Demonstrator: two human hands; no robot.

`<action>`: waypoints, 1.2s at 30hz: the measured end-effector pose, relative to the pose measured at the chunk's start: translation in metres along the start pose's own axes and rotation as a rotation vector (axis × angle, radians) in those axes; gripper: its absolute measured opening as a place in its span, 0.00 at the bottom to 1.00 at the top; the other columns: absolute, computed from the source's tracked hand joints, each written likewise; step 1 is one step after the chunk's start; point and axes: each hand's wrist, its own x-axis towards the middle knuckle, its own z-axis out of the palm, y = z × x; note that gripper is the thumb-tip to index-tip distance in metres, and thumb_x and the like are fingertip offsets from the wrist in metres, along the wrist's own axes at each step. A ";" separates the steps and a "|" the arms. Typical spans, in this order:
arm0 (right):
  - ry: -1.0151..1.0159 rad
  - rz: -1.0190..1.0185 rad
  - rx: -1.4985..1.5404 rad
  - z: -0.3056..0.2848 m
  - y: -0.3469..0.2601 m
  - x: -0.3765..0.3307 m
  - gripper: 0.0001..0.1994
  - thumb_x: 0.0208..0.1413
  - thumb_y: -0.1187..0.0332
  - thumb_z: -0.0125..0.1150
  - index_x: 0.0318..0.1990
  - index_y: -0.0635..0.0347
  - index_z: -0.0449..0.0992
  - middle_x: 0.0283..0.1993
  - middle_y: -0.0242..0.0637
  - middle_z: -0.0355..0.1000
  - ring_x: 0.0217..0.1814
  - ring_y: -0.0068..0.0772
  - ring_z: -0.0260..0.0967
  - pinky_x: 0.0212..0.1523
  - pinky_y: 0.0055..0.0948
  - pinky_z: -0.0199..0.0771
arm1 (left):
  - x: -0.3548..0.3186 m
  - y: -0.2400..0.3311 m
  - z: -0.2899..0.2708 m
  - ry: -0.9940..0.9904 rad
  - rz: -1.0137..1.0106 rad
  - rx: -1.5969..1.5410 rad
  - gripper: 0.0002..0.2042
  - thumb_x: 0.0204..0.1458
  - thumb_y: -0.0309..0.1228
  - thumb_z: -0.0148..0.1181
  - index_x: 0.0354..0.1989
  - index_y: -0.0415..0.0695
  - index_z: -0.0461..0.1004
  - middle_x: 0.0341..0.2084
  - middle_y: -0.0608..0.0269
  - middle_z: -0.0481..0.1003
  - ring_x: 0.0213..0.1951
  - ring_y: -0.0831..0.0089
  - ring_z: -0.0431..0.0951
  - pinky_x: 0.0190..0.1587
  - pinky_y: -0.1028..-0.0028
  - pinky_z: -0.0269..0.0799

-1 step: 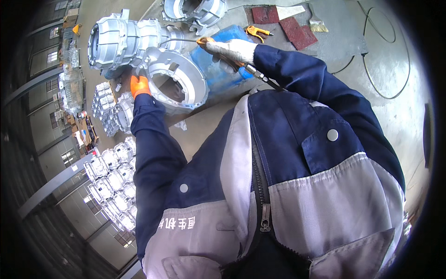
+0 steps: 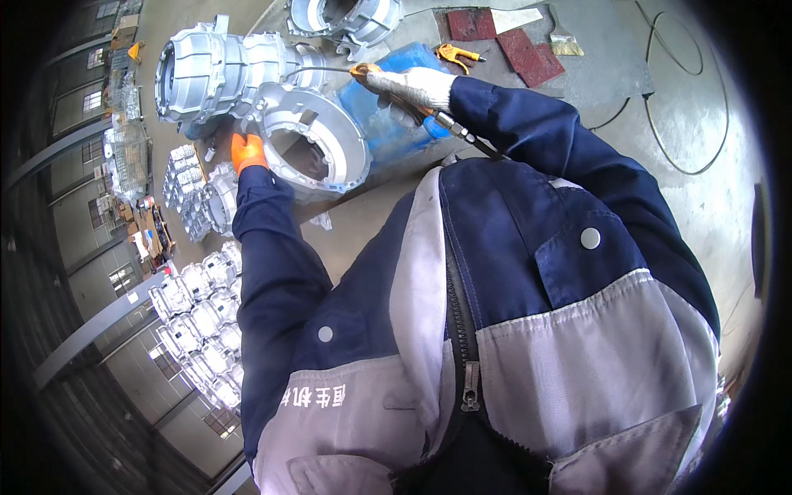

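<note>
- Closest in, there's the blue-and-grey jacket (image 2: pixel 528 247), its two dark sleeves reaching forward.
- The right hand (image 2: pixel 408 87), in a whitish glove, is closed around an air gun (image 2: pixel 426 110); a hose fitting trails toward the sleeve, and the thin nozzle points left, above the big metal ring.
- That metal ring (image 2: pixel 352 153) sits between the two hands, opening facing up toward the wearer.
- Over at its left edge, the orange-gloved left hand (image 2: pixel 247 153) touches the rim; the fingertips are hidden, so how far they close can't be told.
- Just past the right hand: a blue box (image 2: pixel 400 62).
- Farther out on the grey desk (image 2: pixel 606 54), a second orange air gun (image 2: pixel 459 57), dark red pads (image 2: pixel 524 59) and a brush (image 2: pixel 564 41).
- Away left, rows of silver castings (image 2: pixel 202 318).
</note>
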 end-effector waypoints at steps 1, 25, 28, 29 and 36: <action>0.005 0.008 0.034 0.000 0.003 0.005 0.30 0.45 0.37 0.54 0.27 0.62 0.72 0.16 0.36 0.66 0.13 0.27 0.65 0.14 0.24 0.67 | -0.002 0.001 0.000 0.010 0.001 -0.002 0.20 0.47 0.46 0.53 0.30 0.35 0.70 0.26 0.43 0.72 0.32 0.46 0.70 0.36 0.60 0.63; -0.021 0.122 0.149 -0.008 0.035 0.052 0.31 0.47 0.37 0.52 0.32 0.63 0.72 0.23 0.37 0.70 0.19 0.27 0.69 0.21 0.25 0.72 | -0.011 0.010 -0.002 -0.011 0.010 -0.093 0.20 0.50 0.44 0.54 0.37 0.36 0.71 0.29 0.47 0.74 0.32 0.56 0.73 0.37 0.65 0.65; 0.001 0.162 0.249 -0.014 0.043 0.056 0.32 0.47 0.36 0.50 0.32 0.64 0.72 0.22 0.39 0.70 0.18 0.30 0.69 0.21 0.25 0.73 | -0.018 0.018 -0.008 -0.030 0.016 -0.112 0.20 0.51 0.44 0.54 0.38 0.37 0.72 0.30 0.51 0.75 0.32 0.61 0.73 0.38 0.67 0.65; 0.009 0.164 0.242 -0.016 0.046 0.056 0.32 0.48 0.36 0.49 0.30 0.63 0.71 0.20 0.39 0.69 0.16 0.30 0.68 0.19 0.26 0.72 | -0.018 0.020 -0.009 -0.045 0.010 -0.151 0.19 0.51 0.44 0.54 0.38 0.37 0.72 0.30 0.52 0.75 0.33 0.63 0.73 0.38 0.68 0.66; 0.004 0.253 0.268 -0.021 0.057 0.052 0.30 0.48 0.35 0.48 0.26 0.60 0.69 0.17 0.36 0.66 0.14 0.28 0.65 0.15 0.26 0.66 | -0.017 0.015 -0.008 -0.069 0.096 -0.149 0.18 0.53 0.41 0.55 0.42 0.38 0.71 0.32 0.59 0.75 0.34 0.71 0.72 0.40 0.72 0.66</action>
